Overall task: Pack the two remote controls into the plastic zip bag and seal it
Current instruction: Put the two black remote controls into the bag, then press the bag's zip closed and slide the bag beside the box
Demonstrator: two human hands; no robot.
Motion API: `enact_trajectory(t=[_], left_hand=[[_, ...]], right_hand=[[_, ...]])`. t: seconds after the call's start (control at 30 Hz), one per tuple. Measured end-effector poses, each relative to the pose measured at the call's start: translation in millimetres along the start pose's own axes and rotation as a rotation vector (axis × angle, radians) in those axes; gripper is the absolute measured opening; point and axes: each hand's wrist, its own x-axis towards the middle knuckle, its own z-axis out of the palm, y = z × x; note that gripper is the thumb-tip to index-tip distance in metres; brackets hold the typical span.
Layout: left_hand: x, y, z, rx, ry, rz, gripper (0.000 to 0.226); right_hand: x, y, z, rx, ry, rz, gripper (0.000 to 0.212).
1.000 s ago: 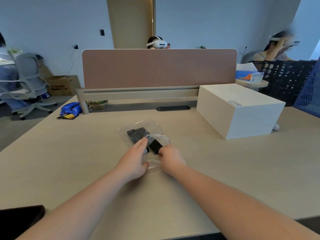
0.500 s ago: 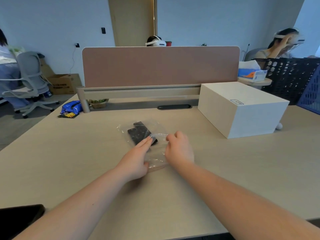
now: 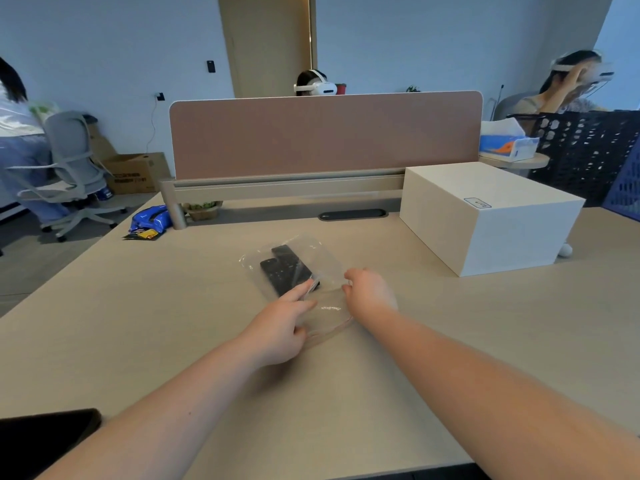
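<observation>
Lying flat on the counter (image 3: 450, 341), the zip bag (image 3: 322, 268) holds both remotes (image 3: 285, 270); left hand (image 3: 278, 327) presses it, fingers extended, right hand (image 3: 369, 292) pinches its edge.

I see the zip bag (image 3: 298, 271) flat on the desk (image 3: 138, 323), mid-desk, both remotes (image 3: 285, 268) inside it, side by side. Left hand (image 3: 277, 327) rests on the bag's near-left part, right hand (image 3: 370, 292) at its right edge. Box (image 3: 485, 216) sits right of the bag, further back. Divider (image 3: 325, 133) stands behind. Snack packet (image 3: 149, 223) lies far left.
</observation>
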Motion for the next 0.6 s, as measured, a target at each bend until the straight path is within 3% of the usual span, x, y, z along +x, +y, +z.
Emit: enact_trajectory(t=[0.07, 0.13, 0.23, 0.33, 0.53, 0.6], left_hand=[[-3.8, 2.5, -2.7, 0.010, 0.000, 0.004, 0.044], [-7.8, 2.0, -4.6, 0.034, -0.047, 0.007, 0.052], [-11.9, -0.6, -3.8, 0.226, -0.121, 0.040, 0.046], [-12.5, -0.3, -3.8, 0.293, 0.047, 0.094, 0.017], [-14.8, -1.4, -13.4, 0.386, 0.307, 0.200, 0.010], [-18.9, -0.7, -18.7, 0.477, 0.322, 0.193, 0.021]], right_hand=[[3.1, -1.5, -2.7, -0.025, 0.026, 0.005, 0.023], [2.6, -2.4, -7.5, -0.055, 0.069, -0.012, 0.020], [-3.1, -0.2, -17.2, -0.072, 0.116, -0.043, 0.011], [-9.2, 5.3, -28.7, -0.083, 0.128, -0.094, 0.011], [-16.6, 16.5, -52.1, -0.075, 0.177, -0.113, 0.011], [-19.2, 18.0, -57.2, -0.067, 0.184, -0.114, 0.011]])
